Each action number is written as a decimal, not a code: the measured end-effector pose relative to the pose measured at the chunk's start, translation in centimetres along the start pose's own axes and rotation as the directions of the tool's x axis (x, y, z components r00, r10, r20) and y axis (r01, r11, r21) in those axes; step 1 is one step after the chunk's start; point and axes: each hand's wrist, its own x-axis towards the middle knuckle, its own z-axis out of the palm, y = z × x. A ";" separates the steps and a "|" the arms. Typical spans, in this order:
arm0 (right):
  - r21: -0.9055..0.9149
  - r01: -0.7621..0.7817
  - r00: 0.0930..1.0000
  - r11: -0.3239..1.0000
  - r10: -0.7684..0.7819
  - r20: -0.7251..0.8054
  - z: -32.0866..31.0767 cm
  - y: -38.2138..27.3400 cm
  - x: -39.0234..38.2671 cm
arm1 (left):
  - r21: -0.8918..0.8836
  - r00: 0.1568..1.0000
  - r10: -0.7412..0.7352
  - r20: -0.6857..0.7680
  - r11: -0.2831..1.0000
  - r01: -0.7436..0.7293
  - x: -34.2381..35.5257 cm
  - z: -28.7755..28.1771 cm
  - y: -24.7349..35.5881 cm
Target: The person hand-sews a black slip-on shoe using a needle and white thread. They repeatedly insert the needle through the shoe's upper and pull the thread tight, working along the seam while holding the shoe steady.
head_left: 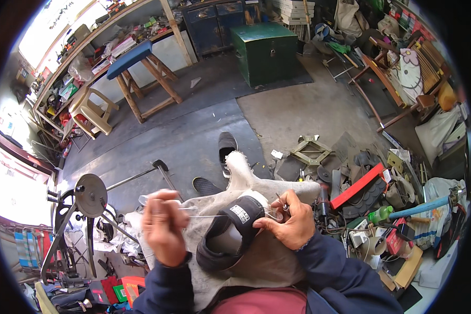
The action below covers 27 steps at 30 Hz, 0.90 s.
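A black slip-on shoe (214, 250) with a pale sole lies across my lap, its opening toward me and a label patch on its upper. My left hand (165, 227), smeared by motion, is closed to the left of the shoe. From it a white thread (204, 216) runs taut to the upper. My right hand (294, 222) grips the shoe's right edge, thumb pressed on the upper. A thin dark pointed tool (281, 201) shows at its fingers, with loose thread beside it; its handle is hidden. Beneath the shoe a grey-beige cloth (277, 256) covers my legs.
At left stands a black metal machine with a round wheel (90, 195). To the right lie a red box-like piece (358, 186), a scissor jack (311, 150) and piled shoe parts. Another dark shoe (226, 144) is on the floor ahead. Farther off are a green chest (267, 57) and a blue-topped stool (131, 58).
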 end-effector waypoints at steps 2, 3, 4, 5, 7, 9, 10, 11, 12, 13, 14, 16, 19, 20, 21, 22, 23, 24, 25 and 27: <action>-0.010 0.011 1.000 1.000 -0.011 -0.021 0.1 0.1 -0.1 | -0.122 0.994 0.057 -0.097 0.990 -0.068 1.0 -2.8 0.7; -0.008 0.010 1.000 1.000 -0.010 -0.025 0.2 0.3 -0.2 | -0.166 0.988 0.093 -0.125 0.980 -0.113 1.4 -4.3 1.2; -0.008 -0.007 0.999 1.000 0.007 -0.031 0.3 0.4 -0.3 | -0.228 0.979 0.091 -0.180 0.965 -0.131 1.5 -5.7 1.7; -0.006 0.042 0.998 0.999 -0.042 -0.039 0.5 0.6 -0.3 | -0.281 0.969 0.033 -0.243 0.954 -0.103 1.4 -7.0 2.1; 0.000 0.087 0.995 0.996 -0.087 -0.046 1.0 1.1 -0.4 | -0.314 0.971 0.015 -0.240 0.945 -0.092 0.7 -9.0 2.1; -0.013 0.146 0.988 0.989 -0.147 -0.053 1.2 1.4 -0.5 | -0.265 0.978 0.028 -0.207 0.961 -0.084 -0.3 -10.8 1.7; -0.006 0.148 0.988 0.989 -0.148 -0.053 1.2 1.5 -0.5 | -0.279 0.972 0.009 -0.234 0.957 -0.076 -0.8 -11.6 1.4; -0.042 0.167 0.985 0.985 -0.168 -0.039 1.3 1.5 -0.5 | -0.251 0.977 0.011 -0.213 0.966 -0.066 -1.2 -12.4 1.1; -0.071 0.170 0.985 0.983 -0.172 -0.027 1.4 1.5 -0.5 | -0.247 0.971 -0.009 -0.238 0.968 -0.052 -1.6 -13.1 0.7; -0.100 0.180 0.983 0.979 -0.183 -0.014 1.4 1.4 -0.5 | -0.265 0.978 0.021 -0.209 0.961 -0.077 -1.8 -13.7 0.2; -0.092 0.182 0.983 0.979 -0.185 -0.019 1.5 1.2 -0.4 | -0.317 0.912 -0.092 -0.399 0.947 -0.043 -2.1 -14.1 -0.6; -0.070 0.183 0.982 0.981 -0.185 -0.025 1.5 1.0 -0.2 | -0.321 0.935 -0.188 -0.301 0.943 0.086 -2.3 -15.0 -1.6; -0.012 0.129 0.991 0.992 -0.130 -0.046 1.1 1.0 -0.1 | -0.313 0.929 -0.283 -0.240 0.928 0.201 -2.8 -16.0 -1.7; 0.007 0.129 0.991 0.992 -0.128 -0.049 0.9 1.1 -0.2 | -0.210 0.919 -0.274 -0.282 0.953 0.220 -3.0 -16.3 -1.2; 0.040 0.119 0.992 0.992 -0.117 -0.049 0.7 1.3 -0.4 | -0.146 0.919 -0.254 -0.301 0.965 0.219 -3.2 -16.4 -0.7; 0.068 0.101 0.994 0.993 -0.098 -0.045 0.5 1.6 -0.5 | 0.004 0.883 -0.286 -0.373 0.951 0.310 -3.1 -16.7 0.4; 0.130 0.078 0.996 0.988 -0.071 -0.060 0.3 2.1 -0.7 | 0.187 0.884 -0.294 -0.364 0.907 0.378 -3.2 -16.7 1.5; 0.186 0.051 0.997 0.981 -0.038 -0.070 0.1 2.6 -0.7 | 0.398 0.912 -0.251 -0.324 0.839 0.372 -3.1 -16.4 2.1; 0.221 0.020 0.997 0.975 -0.004 -0.073 -0.2 3.3 -0.7 | 0.584 0.899 -0.208 -0.385 0.699 0.412 -3.0 -15.8 2.8; 0.544 -0.088 0.986 0.834 0.149 -0.069 -1.0 4.8 -0.3 | 0.827 0.958 0.047 -0.284 0.517 0.220 -3.7 -13.1 2.8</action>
